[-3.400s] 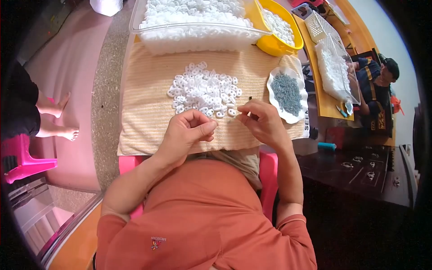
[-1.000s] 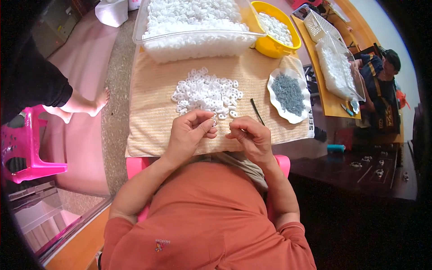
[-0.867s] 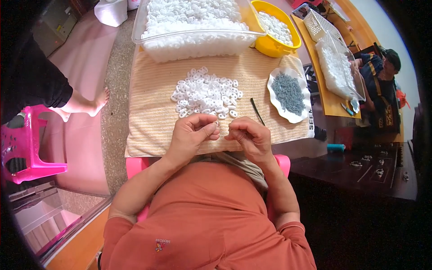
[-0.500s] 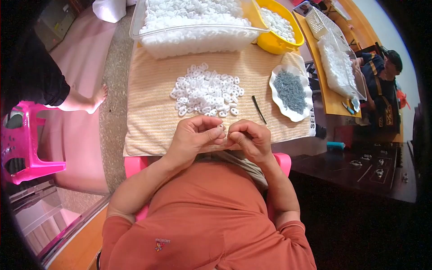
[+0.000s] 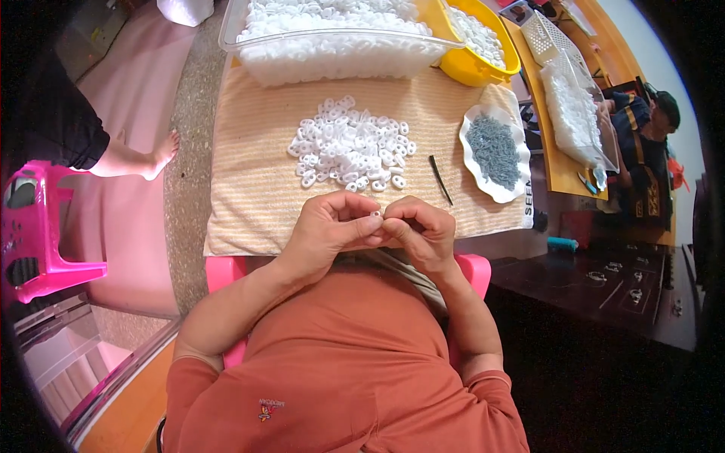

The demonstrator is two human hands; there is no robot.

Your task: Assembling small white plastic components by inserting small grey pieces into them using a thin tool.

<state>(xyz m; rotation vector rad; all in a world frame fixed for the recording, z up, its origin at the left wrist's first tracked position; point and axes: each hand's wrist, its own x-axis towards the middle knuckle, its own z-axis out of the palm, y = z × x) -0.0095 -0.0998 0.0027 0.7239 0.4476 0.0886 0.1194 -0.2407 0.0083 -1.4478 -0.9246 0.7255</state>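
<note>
Over the near edge of the towel-covered table, my left hand (image 5: 332, 226) pinches a small white two-hole plastic piece (image 5: 376, 214) between thumb and fingertips. My right hand (image 5: 421, 232) is closed in a pinch right against that piece; whatever its fingertips hold is too small to make out. Just beyond my hands lies a loose heap of similar white two-hole pieces (image 5: 351, 143). To the right of the heap rests a thin black stick (image 5: 440, 180). Further right, a white wavy-rimmed dish (image 5: 470, 160) holds many small grey-blue tube-like pieces (image 5: 493, 149).
A clear bin (image 5: 332, 38) full of white pieces stands at the far side, beside a yellow basin (image 5: 472, 74). At right, another person (image 5: 642, 128) sits by an orange table with a clear tub (image 5: 578, 113). A pink stool (image 5: 53, 234) and someone's bare foot (image 5: 162, 155) are at left.
My right hand has moved slightly left, closing the gap to the white piece in my left fingertips. The view has shifted a little; the heap and dish lie as before.
</note>
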